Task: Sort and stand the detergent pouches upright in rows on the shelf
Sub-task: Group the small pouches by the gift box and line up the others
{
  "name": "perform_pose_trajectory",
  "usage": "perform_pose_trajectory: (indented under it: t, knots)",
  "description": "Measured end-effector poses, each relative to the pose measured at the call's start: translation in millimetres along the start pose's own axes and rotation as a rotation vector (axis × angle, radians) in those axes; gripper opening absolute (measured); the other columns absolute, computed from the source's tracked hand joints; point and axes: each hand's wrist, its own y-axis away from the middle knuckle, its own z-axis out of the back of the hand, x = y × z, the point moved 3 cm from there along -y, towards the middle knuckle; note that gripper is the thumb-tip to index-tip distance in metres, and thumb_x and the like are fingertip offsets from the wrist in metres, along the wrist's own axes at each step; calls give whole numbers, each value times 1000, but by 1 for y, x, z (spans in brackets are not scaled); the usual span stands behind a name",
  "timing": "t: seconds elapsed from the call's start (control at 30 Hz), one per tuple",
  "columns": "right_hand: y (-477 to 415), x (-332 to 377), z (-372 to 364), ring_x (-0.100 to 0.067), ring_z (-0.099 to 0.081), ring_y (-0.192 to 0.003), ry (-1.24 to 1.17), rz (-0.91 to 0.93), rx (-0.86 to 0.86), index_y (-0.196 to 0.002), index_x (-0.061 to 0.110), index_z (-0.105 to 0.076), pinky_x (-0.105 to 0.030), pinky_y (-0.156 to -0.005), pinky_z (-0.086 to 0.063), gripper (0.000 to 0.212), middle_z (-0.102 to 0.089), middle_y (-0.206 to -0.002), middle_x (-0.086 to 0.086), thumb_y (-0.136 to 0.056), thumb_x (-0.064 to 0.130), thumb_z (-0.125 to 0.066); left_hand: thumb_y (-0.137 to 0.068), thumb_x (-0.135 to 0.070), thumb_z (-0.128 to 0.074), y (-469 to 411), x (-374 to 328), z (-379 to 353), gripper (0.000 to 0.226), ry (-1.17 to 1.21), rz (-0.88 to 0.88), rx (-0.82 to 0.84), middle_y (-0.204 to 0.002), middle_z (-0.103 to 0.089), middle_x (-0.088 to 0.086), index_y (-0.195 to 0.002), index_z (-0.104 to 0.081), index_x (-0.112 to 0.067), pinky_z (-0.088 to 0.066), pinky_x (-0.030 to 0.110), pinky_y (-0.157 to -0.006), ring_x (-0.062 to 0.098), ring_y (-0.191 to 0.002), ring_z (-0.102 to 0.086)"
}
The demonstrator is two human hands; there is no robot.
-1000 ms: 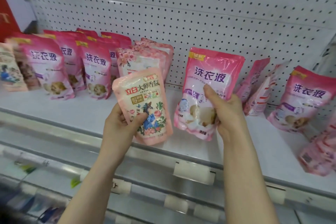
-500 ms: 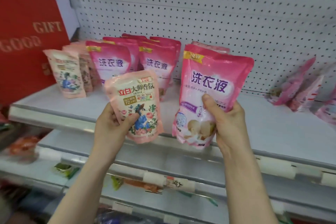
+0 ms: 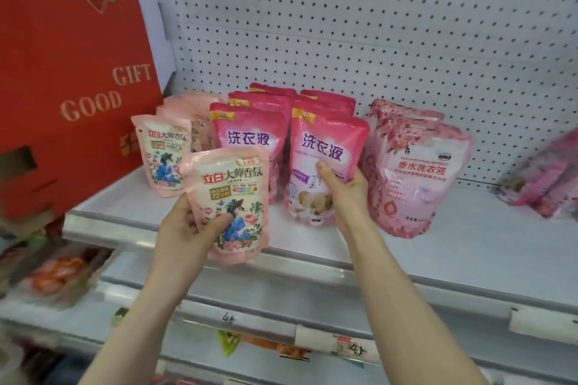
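Observation:
My left hand [image 3: 187, 225] grips a pale pink floral pouch [image 3: 231, 194] upright, just in front of the shelf [image 3: 453, 247] edge. My right hand [image 3: 345, 194] holds a bright pink pouch [image 3: 325, 147] upright on the shelf, at the front of the right bright pink row. Left of it stands a second bright pink row [image 3: 247, 128]. At the far left is a row of pale floral pouches [image 3: 162, 153]. Right of my right hand stands a row of rose-patterned pouches [image 3: 419, 178]. More pouches [image 3: 544, 187] lie tipped over at the far right.
A red gift box [image 3: 68, 72] stands against the shelf's left end. White pegboard [image 3: 375, 40] backs the shelf. Lower shelves with price tags [image 3: 316, 337] and blurred goods sit below.
The view has swung left and closer to the rows. My right hand has carried the bright pink pouch forward onto the shelf in front of its row. The left hand still holds the floral pouch.

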Motion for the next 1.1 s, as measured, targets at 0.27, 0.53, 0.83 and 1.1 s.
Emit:
perform_pose_trajectory:
  t: [0.27,0.53,0.83,1.1]
  knots:
    - [-7,30,-1,-6,-71,-93,158,160,66,-110,26,-64,-26,-81,-58,29,-74,-102,6,-85,17,-75,-81,-3,-72,-21,6,-10,34,-8,-8,30,-92,-74,-15,-101,-62,-28,-57,18,-65,2,-84,-70]
    - [-35,88,2,-13,-66,-74,497,339,-36,-78,27,-69,-34,-78,-59,17,-71,-77,4,-91,16,-68,-81,-4,-73,-35,14,-15,35,-24,5,64,-97,-74,-11,-104,-62,-28,-59,21,-68,3,-85,-71]
    - [-7,108,-24,-18,-64,-94,942,697,-255,-115,24,-62,-42,-88,-50,25,-70,-104,5,-91,24,-57,-80,-2,-73,-57,15,9,39,-27,-2,160,-99,-74,-12,-113,-62,-21,-58,21,-73,3,-90,-70]
    - [33,61,-169,-2,-50,-64,1023,661,525,-100,19,-75,-26,-63,-37,17,-61,-69,17,-89,32,-69,-79,-3,-74,-86,23,60,41,-100,-62,166,-104,-72,-8,-110,-59,-25,-58,28,-79,5,-93,-70]
